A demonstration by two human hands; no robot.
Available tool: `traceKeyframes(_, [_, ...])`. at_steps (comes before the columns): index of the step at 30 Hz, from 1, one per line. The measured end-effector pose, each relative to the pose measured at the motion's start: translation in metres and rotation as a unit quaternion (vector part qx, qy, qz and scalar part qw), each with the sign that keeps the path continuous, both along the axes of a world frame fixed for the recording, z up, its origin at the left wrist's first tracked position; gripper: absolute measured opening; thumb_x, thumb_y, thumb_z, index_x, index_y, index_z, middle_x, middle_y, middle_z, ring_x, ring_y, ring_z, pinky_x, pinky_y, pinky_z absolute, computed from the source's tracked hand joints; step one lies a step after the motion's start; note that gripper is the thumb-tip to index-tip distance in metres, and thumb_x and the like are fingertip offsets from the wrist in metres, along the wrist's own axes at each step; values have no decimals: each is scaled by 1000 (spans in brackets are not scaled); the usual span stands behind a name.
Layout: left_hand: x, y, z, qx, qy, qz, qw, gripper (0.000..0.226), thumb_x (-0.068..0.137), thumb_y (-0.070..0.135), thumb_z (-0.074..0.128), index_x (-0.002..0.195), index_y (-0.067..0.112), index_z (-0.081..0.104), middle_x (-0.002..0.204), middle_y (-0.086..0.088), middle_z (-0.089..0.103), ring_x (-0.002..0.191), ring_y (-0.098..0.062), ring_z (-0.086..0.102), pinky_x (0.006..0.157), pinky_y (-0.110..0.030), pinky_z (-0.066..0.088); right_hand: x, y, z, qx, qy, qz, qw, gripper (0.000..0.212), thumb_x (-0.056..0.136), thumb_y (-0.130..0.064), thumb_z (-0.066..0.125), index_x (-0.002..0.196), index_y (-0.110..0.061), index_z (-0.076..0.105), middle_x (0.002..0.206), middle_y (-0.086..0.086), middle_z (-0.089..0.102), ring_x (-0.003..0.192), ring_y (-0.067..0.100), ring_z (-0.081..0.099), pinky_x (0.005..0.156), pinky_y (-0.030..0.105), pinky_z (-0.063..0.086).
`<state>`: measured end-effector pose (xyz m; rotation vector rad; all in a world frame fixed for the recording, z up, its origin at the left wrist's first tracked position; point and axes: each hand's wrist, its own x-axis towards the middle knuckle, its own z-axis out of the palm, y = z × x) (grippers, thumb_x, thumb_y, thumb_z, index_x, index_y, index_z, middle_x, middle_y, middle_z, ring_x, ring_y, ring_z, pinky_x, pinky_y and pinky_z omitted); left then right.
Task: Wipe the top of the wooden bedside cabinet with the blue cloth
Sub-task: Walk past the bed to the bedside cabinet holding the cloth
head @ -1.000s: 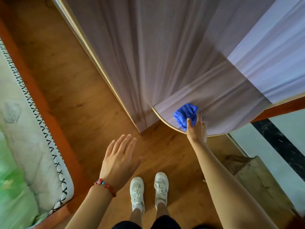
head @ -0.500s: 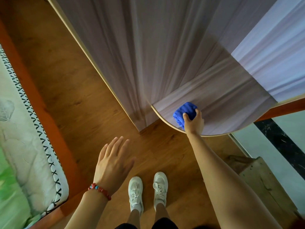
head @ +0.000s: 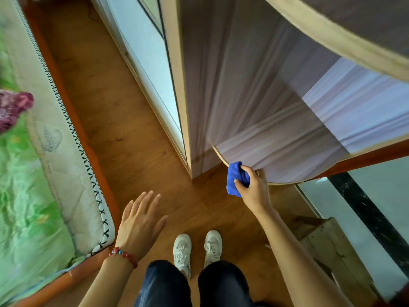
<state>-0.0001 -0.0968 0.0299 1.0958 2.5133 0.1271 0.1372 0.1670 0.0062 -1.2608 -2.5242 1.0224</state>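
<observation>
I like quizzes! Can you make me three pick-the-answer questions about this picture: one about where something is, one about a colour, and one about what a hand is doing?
1. Where is the cloth?
A. at the cabinet top's rounded front edge
B. on the bed
C. on the floor

2. What colour are the shoes?
A. black
B. white
C. red

3. What is the left hand doing?
A. gripping the cloth
B. resting on the bed
C. open, holding nothing

Answers:
1 A: the right hand holds the cloth against that edge.
2 B: both shoes look white on the brown floor.
3 C: its fingers are spread above the floor, empty.
</observation>
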Motion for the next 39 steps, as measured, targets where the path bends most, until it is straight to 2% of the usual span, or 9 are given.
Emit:
traceKeyframes(3, [0, -26, 16, 11, 1, 28, 1000, 72, 94, 57, 17, 122, 4, 56, 124, -18, 56, 117, -35, 49, 92, -53, 41, -1, -31, 35, 10, -28, 59, 998, 43, 81, -19, 68, 121, -19, 54, 112, 11, 53, 90, 21, 60, 73, 21, 46])
traceKeyframes(8, [2, -72, 47, 23, 17, 84, 996, 75, 94, 58, 14, 117, 4, 61, 120, -17, 59, 110, -36, 54, 86, -53, 45, -13, -78, 87, 27, -53, 126, 990, 41, 83, -22, 64, 122, -21, 53, 114, 5, 46, 90, 24, 60, 70, 29, 48])
traceKeyframes(11, [4, -101, 60, 36, 35, 141, 989, 77, 94, 58, 12, 114, 3, 62, 116, -18, 61, 105, -37, 57, 83, -52, 48, -23, -93, 101, 46, -56, 179, 981, 41, 83, -24, 63, 123, -20, 52, 115, 5, 45, 89, 22, 59, 67, 24, 44])
traceKeyframes(15, [19, -131, 71, 39, 47, 229, 972, 77, 94, 59, 11, 111, 3, 62, 113, -20, 62, 105, -39, 57, 84, -53, 47, -40, -104, 112, 49, -56, 245, 967, 41, 84, -23, 62, 124, -17, 51, 110, 7, 45, 84, 24, 58, 65, 30, 47])
traceKeyframes(18, [39, -145, 77, 27, 52, 293, 954, 76, 93, 59, 14, 109, 3, 62, 114, -20, 61, 106, -38, 57, 85, -52, 46, -57, -109, 120, 51, -36, 312, 948, 42, 85, -22, 62, 125, -15, 51, 110, 8, 45, 87, 24, 57, 69, 27, 45])
traceKeyframes(21, [68, -158, 85, 25, 60, 369, 927, 77, 93, 60, 14, 112, 4, 64, 116, -18, 61, 107, -36, 57, 88, -51, 44, -73, -118, 132, 54, -22, 389, 919, 43, 86, -21, 61, 127, -16, 50, 115, 8, 44, 94, 24, 57, 75, 22, 42])
traceKeyframes(25, [114, -173, 94, 27, 78, 466, 881, 80, 93, 60, 12, 112, 3, 64, 117, -18, 61, 107, -36, 58, 87, -52, 44, -92, -141, 144, 65, -5, 485, 872, 42, 85, -21, 62, 126, -17, 52, 114, 8, 44, 94, 24, 57, 73, 19, 38])
traceKeyframes(31, [189, -217, 102, 22, 82, 597, 798, 79, 94, 59, 11, 112, 4, 65, 117, -18, 61, 106, -34, 58, 91, -47, 37, -103, -217, 153, 73, 16, 590, 804, 42, 79, -17, 68, 120, -16, 57, 104, 6, 44, 86, 31, 59, 72, 35, 49])
traceKeyframes(39, [265, -308, 99, -4, 74, 709, 701, 81, 93, 59, 7, 111, 4, 64, 116, -16, 62, 106, -33, 59, 90, -47, 36, -93, -373, 156, 64, 33, 715, 695, 42, 78, -17, 69, 119, -17, 58, 101, 6, 44, 86, 32, 58, 72, 35, 47])
